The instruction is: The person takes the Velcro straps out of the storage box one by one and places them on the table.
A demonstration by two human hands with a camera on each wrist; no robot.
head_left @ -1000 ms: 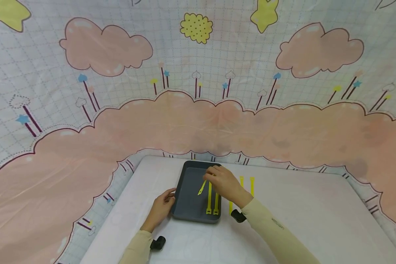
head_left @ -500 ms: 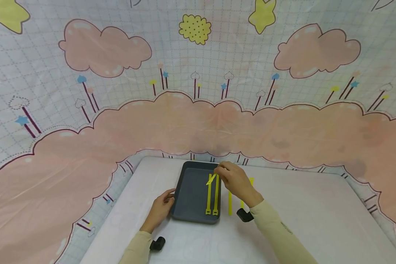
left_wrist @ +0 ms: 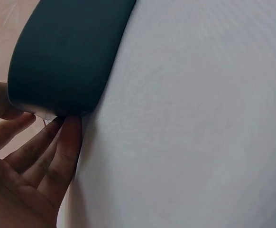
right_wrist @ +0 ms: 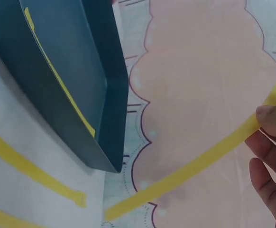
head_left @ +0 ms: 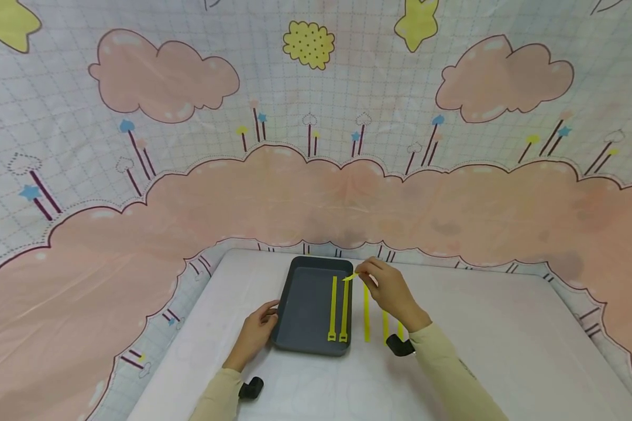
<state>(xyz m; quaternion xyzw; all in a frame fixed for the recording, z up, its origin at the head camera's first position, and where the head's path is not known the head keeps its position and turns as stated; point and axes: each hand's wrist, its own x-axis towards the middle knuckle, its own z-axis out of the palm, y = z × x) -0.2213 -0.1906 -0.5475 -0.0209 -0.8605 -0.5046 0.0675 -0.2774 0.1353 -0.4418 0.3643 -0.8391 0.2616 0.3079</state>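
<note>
My right hand (head_left: 392,292) pinches a yellow cable strap (right_wrist: 185,173) between thumb and fingers above the tray's right rim. The strap slants across the right wrist view, one end hanging free. Inside the dark grey tray (head_left: 302,310), two more yellow straps (head_left: 332,310) lie side by side along the right, their slotted heads toward me. With fingers extended, my left hand (head_left: 257,330) touches the tray's left wall; the left wrist view has those fingertips (left_wrist: 71,124) right against the tray's underside edge.
Three yellow straps (head_left: 366,316) lie on the white table (head_left: 484,339) right of the tray, partly hidden by my right hand and wrist. A patterned cloth (head_left: 316,193) with clouds and stars hangs behind the table. Each wrist carries a small black camera (head_left: 251,388).
My right hand has moved right from over the tray to its right rim, carrying the pinched strap along, which now tilts flatter. The left hand stays at the tray's left side.
</note>
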